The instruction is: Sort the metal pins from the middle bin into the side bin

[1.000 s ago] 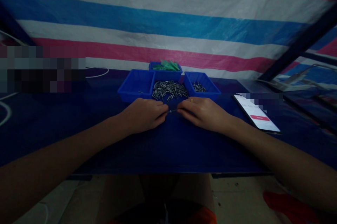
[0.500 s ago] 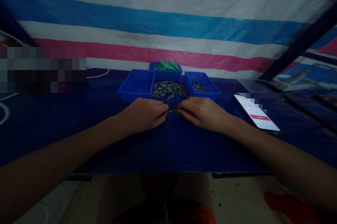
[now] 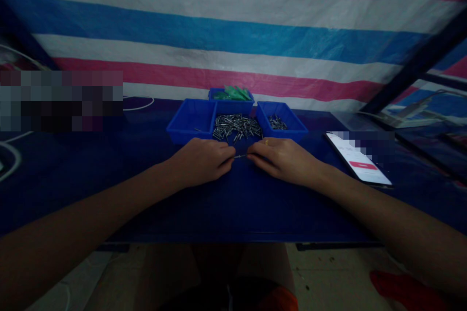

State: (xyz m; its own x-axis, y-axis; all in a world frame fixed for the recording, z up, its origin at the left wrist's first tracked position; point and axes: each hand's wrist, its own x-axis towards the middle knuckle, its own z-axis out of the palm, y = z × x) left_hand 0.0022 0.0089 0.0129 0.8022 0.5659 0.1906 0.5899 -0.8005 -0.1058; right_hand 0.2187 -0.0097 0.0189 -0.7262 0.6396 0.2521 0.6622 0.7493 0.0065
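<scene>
Between my two hands runs a thin metal pin (image 3: 241, 156) that looks like a blind rivet, held just above the blue table. My left hand (image 3: 204, 160) is closed in a pinch on its left end. The fingertips of my right hand (image 3: 282, 157), which wears a ring, pinch the right end. Only a short middle stretch of the pin shows; the fingers hide both ends. Just beyond the hands lies a loose heap of similar metal pins (image 3: 237, 126).
Left of the heap stands a blue bin (image 3: 191, 138) with a pin or so inside. The right blue bin (image 3: 282, 132) holds several pins; the back bin (image 3: 232, 103) holds green packets (image 3: 237, 93). A lit phone (image 3: 361, 162) lies at right. A striped sheet (image 3: 233, 33) hangs behind.
Both hands keep their pinch on the pin with hardly any movement. The whole view has shifted slightly.
</scene>
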